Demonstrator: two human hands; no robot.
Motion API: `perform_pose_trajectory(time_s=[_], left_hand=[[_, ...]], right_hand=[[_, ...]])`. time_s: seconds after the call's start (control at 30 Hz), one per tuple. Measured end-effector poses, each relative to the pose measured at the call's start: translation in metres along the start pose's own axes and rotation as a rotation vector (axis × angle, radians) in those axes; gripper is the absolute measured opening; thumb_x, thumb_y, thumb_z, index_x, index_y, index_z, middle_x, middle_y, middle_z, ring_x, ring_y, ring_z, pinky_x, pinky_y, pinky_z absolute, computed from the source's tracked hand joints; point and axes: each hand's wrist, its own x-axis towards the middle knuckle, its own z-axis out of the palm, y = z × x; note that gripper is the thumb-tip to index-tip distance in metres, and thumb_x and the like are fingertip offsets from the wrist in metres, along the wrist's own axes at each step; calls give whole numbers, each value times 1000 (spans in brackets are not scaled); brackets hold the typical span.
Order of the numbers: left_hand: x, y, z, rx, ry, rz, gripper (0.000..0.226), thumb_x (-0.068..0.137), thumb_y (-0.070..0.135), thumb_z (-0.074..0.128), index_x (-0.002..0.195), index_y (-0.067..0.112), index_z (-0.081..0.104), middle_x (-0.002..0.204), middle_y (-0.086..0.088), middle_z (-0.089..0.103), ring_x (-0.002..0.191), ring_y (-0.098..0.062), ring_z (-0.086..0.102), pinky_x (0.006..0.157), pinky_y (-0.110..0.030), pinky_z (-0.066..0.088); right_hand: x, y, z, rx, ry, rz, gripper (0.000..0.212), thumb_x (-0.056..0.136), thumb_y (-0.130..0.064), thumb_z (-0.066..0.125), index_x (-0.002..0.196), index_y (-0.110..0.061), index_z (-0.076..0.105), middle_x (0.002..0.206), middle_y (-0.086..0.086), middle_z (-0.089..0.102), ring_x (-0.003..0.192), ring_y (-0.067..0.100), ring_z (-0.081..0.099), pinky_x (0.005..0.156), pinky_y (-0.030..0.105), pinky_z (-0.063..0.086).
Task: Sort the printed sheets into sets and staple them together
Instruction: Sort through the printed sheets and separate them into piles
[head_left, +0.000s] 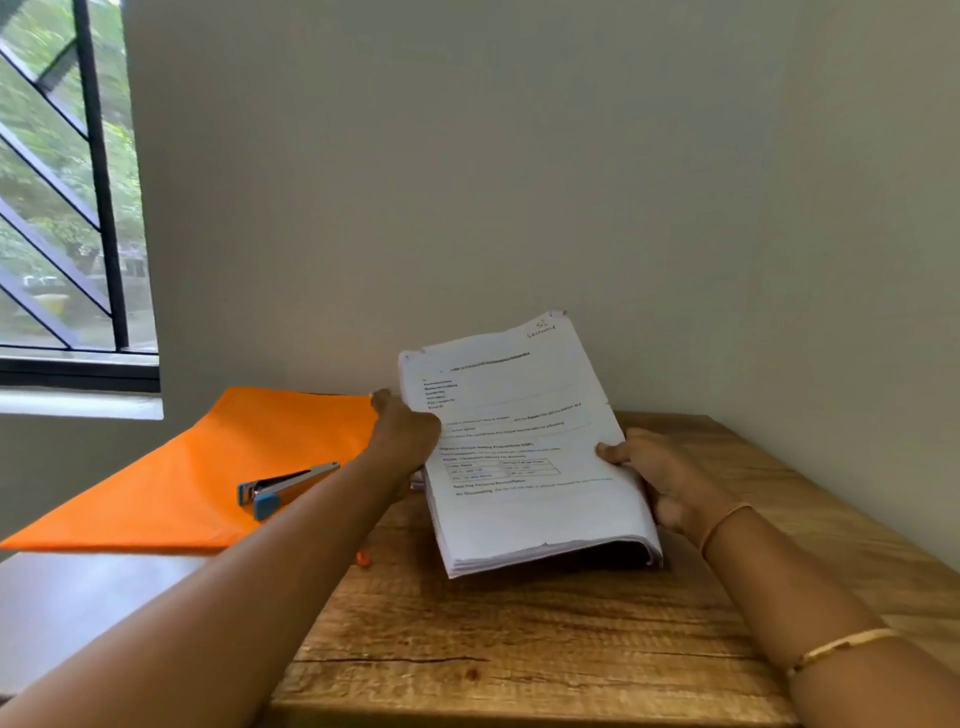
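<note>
printed sheets (519, 441), type blurred, unreadable (handwritten corner note (541, 329) too)

Orange folder (182, 483), wooden table (519, 649), barred window (62, 182)

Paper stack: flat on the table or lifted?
Stack tilted up: left hand and right hand grip its sides, far edge raised. Near edge touching the table: cannot tell.

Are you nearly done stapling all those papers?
Not nearly. Done: nothing yet, as no stapled sets show on the wooden table. In hand: the left hand and right hand hold the whole stack of sheets by its sides, tilted up. Left: sorting it into sets and stapling them. The stapler lies untouched on the orange folder.
</note>
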Motion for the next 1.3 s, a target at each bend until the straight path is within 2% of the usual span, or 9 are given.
perform_pose_trajectory(time_s=[0.13, 0.33, 0.53, 0.67, 0.83, 0.93, 1.07, 1.2, 1.3], left_hand=[[5, -16, 6, 96, 57, -8, 46, 93, -2, 45, 135, 5, 29, 109, -11, 52, 82, -20, 52, 58, -30, 45], [4, -36, 15, 455, -8, 149, 52, 92, 3, 50, 141, 12, 34, 129, -8, 50, 90, -14, 52, 52, -15, 39], [-7, -41, 14, 779, 11, 294, 54, 90, 10, 52, 141, 16, 36, 152, -9, 20, 130, -28, 36, 98, -32, 41], [-17, -38, 11, 1054, 112, 638, 43, 90, 14, 53, 133, 16, 50, 151, -8, 29, 140, -27, 19, 111, -37, 24], [-27, -31, 19, 1005, -361, 622, 27, 93, 22, 55, 119, 24, 63, 130, 5, 51, 120, -12, 45, 99, -22, 35], [-29, -29, 20, 1051, -485, 578, 29, 93, 20, 54, 120, 25, 63, 125, 6, 58, 113, -9, 50, 96, -20, 38], [-26, -29, 18, 1025, -473, 538, 25, 92, 23, 56, 115, 25, 66, 119, 7, 64, 108, -8, 54, 90, -17, 39], [-22, -31, 16, 908, -456, 466, 28, 96, 28, 50, 123, 27, 56, 116, 8, 64, 106, -9, 56, 85, -18, 40], [-20, -28, 15, 499, -450, 240, 47, 97, 39, 45, 138, 22, 30, 106, -3, 69, 93, -16, 64, 83, -29, 53]], right_hand=[[0, 4, 1, -207, 44, -67, 13, 91, -15, 58, 80, -10, 53, 87, 12, 61, 75, 24, 56, 61, 30, 43], [3, 12, 1, -690, 137, -184, 19, 88, -19, 53, 72, -14, 45, 75, 4, 51, 65, 15, 45, 52, 26, 29], [-14, 5, -6, -926, 289, -261, 31, 88, -18, 48, 58, -14, 39, 64, 2, 47, 57, 16, 42, 49, 27, 26], [-45, -4, 6, -1044, 305, -345, 25, 93, -31, 48, 73, -16, 47, 114, 15, 56, 83, 22, 51, 59, 28, 34], [-97, 10, 27, -1196, 152, -316, 48, 97, -45, 40, 140, -27, 35, 139, 9, 37, 116, 26, 50, 88, 34, 45], [-108, 27, 37, -1356, 83, -159, 53, 99, -48, 30, 148, -32, 19, 154, 22, 10, 140, 40, 20, 113, 47, 22], [-104, 40, 45, -1351, 21, -5, 53, 102, -44, 17, 152, -30, 5, 153, 31, -9, 144, 42, -3, 117, 47, 0], [-103, 35, 47, -1321, 37, -173, 53, 101, -32, 29, 151, -16, 17, 158, 14, 12, 145, 27, 14, 117, 47, -4], [-112, 31, 56, -1311, 13, -351, 54, 99, -26, 33, 151, -21, 16, 160, -4, 3, 147, 24, 2, 113, 60, -9]])
